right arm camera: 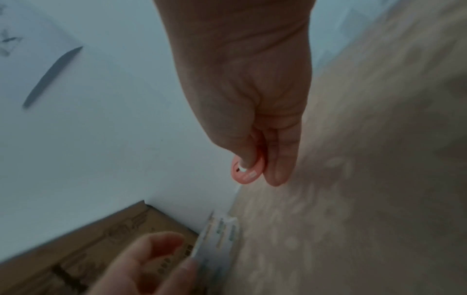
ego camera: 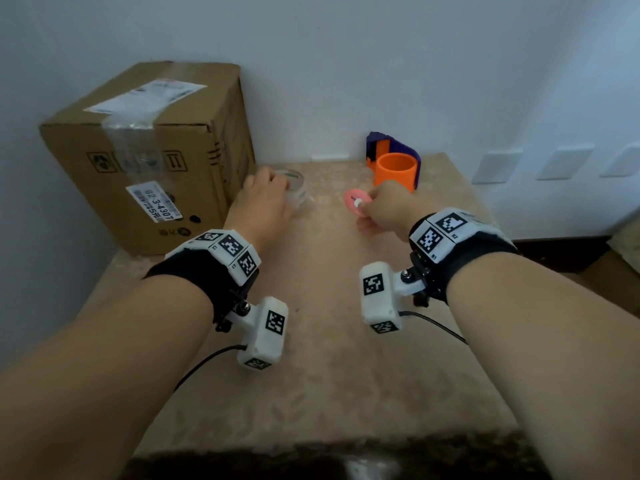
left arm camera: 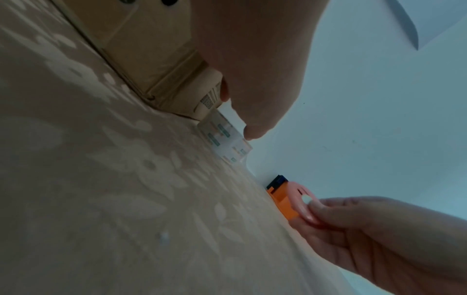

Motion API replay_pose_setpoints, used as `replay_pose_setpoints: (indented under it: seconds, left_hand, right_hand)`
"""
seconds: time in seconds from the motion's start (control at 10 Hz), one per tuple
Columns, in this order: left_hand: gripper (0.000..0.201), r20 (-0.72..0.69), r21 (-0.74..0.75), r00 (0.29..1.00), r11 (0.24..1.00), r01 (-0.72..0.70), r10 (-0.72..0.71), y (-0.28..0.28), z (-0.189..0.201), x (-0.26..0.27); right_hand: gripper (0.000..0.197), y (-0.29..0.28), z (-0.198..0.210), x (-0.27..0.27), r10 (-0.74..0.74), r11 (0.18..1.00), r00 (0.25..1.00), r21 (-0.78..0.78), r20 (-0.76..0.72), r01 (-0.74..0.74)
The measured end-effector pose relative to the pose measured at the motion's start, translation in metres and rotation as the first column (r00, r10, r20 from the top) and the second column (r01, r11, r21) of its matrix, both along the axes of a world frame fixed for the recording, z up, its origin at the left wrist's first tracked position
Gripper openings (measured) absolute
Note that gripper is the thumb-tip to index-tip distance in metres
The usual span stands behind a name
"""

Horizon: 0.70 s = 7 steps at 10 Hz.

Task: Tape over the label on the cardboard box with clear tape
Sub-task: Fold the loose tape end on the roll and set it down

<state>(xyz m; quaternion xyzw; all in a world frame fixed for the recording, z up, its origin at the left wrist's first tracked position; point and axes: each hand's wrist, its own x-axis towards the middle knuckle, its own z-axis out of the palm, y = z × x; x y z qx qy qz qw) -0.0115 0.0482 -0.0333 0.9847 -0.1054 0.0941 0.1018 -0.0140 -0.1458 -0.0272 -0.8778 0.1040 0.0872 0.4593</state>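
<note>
left hand (left arm camera: 252, 65) over tape roll (left arm camera: 225, 139) | right hand (left arm camera: 384, 239) pinches pink disc (left arm camera: 298, 196) | cardboard box (left arm camera: 151, 59) behind

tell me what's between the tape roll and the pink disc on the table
Only bare patterned table lies between the tape roll and the pink disc, seen in the head view.

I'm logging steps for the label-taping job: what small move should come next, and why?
Probably close the left hand on the clear tape roll and lift it. The roll lies on the table beside the cardboard box, with the fingers reaching over it, and the right hand already pinches the pink disc cutter.
</note>
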Motion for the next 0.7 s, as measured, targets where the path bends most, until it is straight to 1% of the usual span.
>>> replay_pose_setpoints:
  seconds: [0.1, 0.2, 0.3, 0.4, 0.5, 0.6, 0.7]
  left_hand:
    - [0.035, -0.102, -0.065, 0.995, 0.998, -0.002, -0.005, -0.001, -0.003, 0.012]
    - [0.034, -0.13, -0.091, 0.992, 0.996, -0.013, 0.001, -0.002, -0.008, 0.024]
    - [0.029, -0.098, -0.148, 0.995, 0.988, -0.046, 0.032, -0.005, -0.01, 0.033]
    - [0.026, -0.08, -0.186, 0.996, 0.981, -0.054, 0.04, -0.006, -0.01, 0.042]
    - [0.026, -0.086, -0.208, 0.995, 0.976, -0.063, 0.046, -0.007, -0.009, 0.047]
    - [0.027, -0.091, -0.179, 0.995, 0.982, -0.057, 0.041, -0.007, -0.01, 0.048]
    - [0.031, -0.087, -0.148, 0.996, 0.988, -0.046, 0.033, -0.008, -0.003, 0.047]
  right_hand:
    - [0.027, 0.011, -0.006, 0.019, -0.072, 0.995, 0.997, 0.072, -0.034, 0.075]
    - [0.023, 0.016, -0.016, 0.038, -0.13, 0.984, 0.99, 0.115, -0.063, 0.136]
    - [0.029, 0.018, -0.022, 0.049, -0.225, 0.965, 0.965, 0.105, -0.133, 0.239]
    - [0.026, 0.019, -0.029, 0.062, -0.274, 0.953, 0.957, 0.106, -0.096, 0.283]
    - [0.033, 0.019, -0.037, 0.072, -0.254, 0.966, 0.966, 0.041, -0.056, 0.256]
    - [0.051, 0.017, -0.047, 0.084, -0.218, 0.976, 0.976, -0.013, -0.026, 0.218]
    - [0.043, 0.019, -0.034, 0.073, -0.215, 0.976, 0.976, -0.034, -0.028, 0.214]
